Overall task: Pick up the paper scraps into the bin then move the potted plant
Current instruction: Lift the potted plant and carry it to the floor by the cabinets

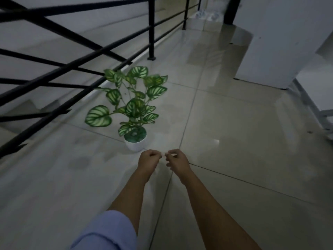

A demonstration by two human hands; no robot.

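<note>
A potted plant [132, 103] with green-and-white leaves stands in a small white pot [135, 144] on the tiled floor, near the railing. My left hand [148, 161] and my right hand [177, 160] are held out side by side just in front of the pot, fingers curled. A small pale paper scrap [163, 155] is pinched between the fingertips of both hands. No bin is in view.
A black metal railing [151, 29] runs along the left side, with a stairwell below it. White walls or cabinets [281, 42] stand at the right. Pale objects [207, 16] sit at the far end of the glossy tiled floor [234, 141].
</note>
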